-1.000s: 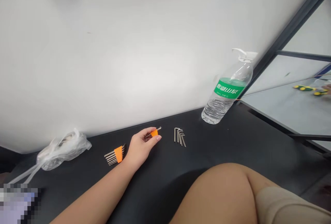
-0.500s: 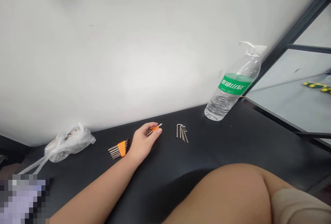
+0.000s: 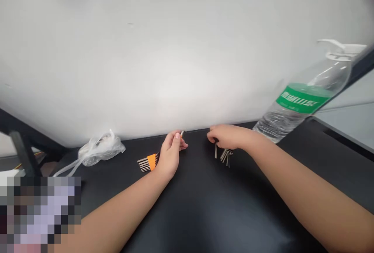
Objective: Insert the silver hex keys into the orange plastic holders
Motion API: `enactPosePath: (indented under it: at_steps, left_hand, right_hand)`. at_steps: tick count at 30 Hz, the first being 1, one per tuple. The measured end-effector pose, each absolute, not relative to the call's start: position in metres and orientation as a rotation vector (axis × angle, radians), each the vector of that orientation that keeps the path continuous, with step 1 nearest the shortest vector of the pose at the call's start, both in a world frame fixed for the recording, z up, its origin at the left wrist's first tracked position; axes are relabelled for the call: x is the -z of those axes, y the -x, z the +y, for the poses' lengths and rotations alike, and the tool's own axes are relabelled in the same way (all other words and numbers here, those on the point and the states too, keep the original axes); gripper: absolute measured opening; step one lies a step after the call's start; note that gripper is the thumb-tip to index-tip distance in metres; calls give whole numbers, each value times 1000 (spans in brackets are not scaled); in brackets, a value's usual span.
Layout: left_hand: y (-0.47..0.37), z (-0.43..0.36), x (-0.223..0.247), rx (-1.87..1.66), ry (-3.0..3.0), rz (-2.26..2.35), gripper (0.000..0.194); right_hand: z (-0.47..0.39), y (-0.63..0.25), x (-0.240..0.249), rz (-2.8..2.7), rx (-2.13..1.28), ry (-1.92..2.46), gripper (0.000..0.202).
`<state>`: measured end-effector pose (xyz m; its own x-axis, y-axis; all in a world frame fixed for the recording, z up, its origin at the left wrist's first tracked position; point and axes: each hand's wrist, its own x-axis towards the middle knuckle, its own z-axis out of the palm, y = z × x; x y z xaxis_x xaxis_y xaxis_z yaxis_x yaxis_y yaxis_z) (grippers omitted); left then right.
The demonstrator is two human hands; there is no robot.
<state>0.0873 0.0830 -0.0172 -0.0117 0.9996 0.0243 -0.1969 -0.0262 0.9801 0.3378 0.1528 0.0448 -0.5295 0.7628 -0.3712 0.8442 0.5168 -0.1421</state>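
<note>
My left hand point(image 3: 172, 151) is closed around a small orange holder point(image 3: 181, 136) with a metal key end sticking out at the top; most of it is hidden by the fingers. My right hand point(image 3: 226, 136) pinches an L-shaped hex key point(image 3: 216, 151), whose long arm hangs below the fingertips. Just beside that hand, several loose hex keys point(image 3: 226, 157) lie in a fanned row on the black tabletop point(image 3: 198, 183). Another orange holder point(image 3: 152, 161), full of several metal keys, lies left of my left wrist, which partly covers it.
A large water bottle point(image 3: 300, 99) with a green label stands behind my right forearm. At the left lies a clear plastic bag point(image 3: 101, 149) with something inside. The pale wall point(image 3: 181, 69) rises along the table's back edge. A blurred-out patch point(image 3: 43, 214) covers the lower left.
My right hand has come over the loose keys and gripped one, apart from the others. My left hand has turned more upright with the orange holder. The view has shifted.
</note>
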Motion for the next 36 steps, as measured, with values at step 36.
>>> enactPosePath:
  at_steps: [36]
  left_hand:
    - [-86,64,9,-1260,-1658,1073,43]
  right_hand:
    - [127,-316,-91,3250,982,-1264,24]
